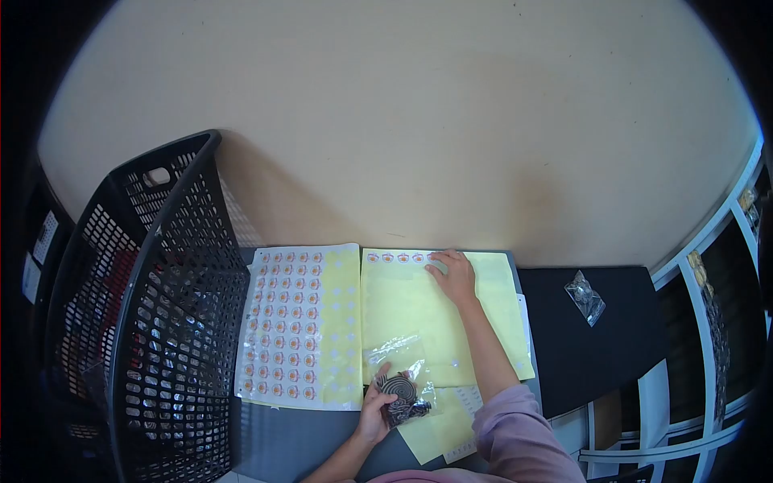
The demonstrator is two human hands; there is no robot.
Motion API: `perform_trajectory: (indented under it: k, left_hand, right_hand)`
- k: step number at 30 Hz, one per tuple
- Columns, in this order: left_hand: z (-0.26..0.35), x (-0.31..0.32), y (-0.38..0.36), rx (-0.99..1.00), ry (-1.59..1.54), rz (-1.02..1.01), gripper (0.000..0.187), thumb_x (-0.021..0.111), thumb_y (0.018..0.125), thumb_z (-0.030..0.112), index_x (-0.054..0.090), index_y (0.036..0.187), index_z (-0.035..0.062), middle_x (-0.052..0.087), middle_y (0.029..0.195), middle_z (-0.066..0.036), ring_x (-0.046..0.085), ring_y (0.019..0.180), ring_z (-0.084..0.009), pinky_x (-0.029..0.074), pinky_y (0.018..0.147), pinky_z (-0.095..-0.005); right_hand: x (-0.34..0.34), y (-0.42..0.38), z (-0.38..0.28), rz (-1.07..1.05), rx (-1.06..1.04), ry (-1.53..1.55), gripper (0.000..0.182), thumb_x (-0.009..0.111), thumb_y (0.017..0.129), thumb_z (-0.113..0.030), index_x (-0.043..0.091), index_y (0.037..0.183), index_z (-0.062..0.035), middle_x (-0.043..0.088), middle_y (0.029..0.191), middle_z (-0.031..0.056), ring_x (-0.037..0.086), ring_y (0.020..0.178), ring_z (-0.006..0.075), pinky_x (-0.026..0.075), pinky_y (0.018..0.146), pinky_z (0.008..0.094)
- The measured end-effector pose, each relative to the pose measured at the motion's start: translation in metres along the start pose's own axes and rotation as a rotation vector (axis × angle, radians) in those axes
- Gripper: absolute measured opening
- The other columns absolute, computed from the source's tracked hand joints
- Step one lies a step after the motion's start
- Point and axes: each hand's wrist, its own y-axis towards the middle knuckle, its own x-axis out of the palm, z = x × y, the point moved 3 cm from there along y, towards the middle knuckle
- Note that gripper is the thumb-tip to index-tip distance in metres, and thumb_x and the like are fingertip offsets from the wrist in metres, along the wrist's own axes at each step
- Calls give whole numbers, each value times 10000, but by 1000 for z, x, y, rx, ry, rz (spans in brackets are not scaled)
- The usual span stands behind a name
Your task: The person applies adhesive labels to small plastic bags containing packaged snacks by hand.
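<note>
My left hand (375,409) is closed round a clear plastic bag (403,393) near the front of the table; a dark coiled item shows inside it. At the top edge of the yellow backing sheet (419,322), my right hand (452,275) touches the end of a short row of small round stickers (403,258). Its thumb and fingers are close together, and whether a sticker is between them is too small to tell. On the left lies a sheet (286,326) with many rows of the same stickers and a bare yellow strip along its right side.
A tall black basket (181,322) with bagged items inside stands at the left. At the right, another small clear bag (585,298) lies on a black surface (596,362). More yellow paper (427,439) is near my body, and a light rack (696,322) stands far right.
</note>
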Motion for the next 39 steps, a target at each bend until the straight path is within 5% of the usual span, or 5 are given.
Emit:
perform_trajectory:
  k: [6, 12, 20, 30, 39]
  left_hand:
    - [0, 2, 0, 2, -2, -10, 668, 452, 685, -3, 196, 1300, 42, 411, 1173, -184, 495, 1022, -298, 439, 866, -383]
    - [-1, 1, 2, -5, 4, -17, 675, 454, 684, -1, 187, 1302, 46, 410, 1174, -185, 492, 1025, -299, 439, 865, -383]
    - [-1, 0, 2, -12, -3, 4, 670, 450, 682, -3, 191, 1298, 46, 412, 1174, -189, 491, 1027, -310, 438, 866, -397]
    - [-3, -5, 4, -31, 24, 3, 668, 444, 688, -27, 189, 1298, 69, 409, 1175, -198, 489, 1036, -323, 441, 864, -404]
    - [-1, 0, 4, -56, 6, -13, 691, 436, 694, -32, 154, 1315, 75, 408, 1164, -195, 481, 1050, -325, 443, 862, -416]
  right_hand:
    - [2, 4, 4, -10, 3, -23, 228, 673, 690, -234, 658, 878, -106, 581, 857, 32, 534, 829, 226, 429, 755, 335]
    - [5, 5, 2, -47, 98, -66, 291, 669, 689, -194, 624, 956, -86, 534, 924, 57, 502, 904, 216, 415, 780, 320]
    - [7, -1, 1, 64, -35, -158, 306, 590, 758, -220, 560, 1004, -40, 512, 981, 86, 492, 919, 239, 353, 841, 362]
    - [3, -5, -3, 99, -33, -233, 304, 602, 723, -244, 588, 976, -76, 515, 879, 64, 495, 872, 206, 329, 769, 360]
    - [-3, -1, -5, 163, -37, -170, 293, 644, 692, -185, 571, 960, -94, 515, 932, 42, 459, 941, 193, 276, 841, 377]
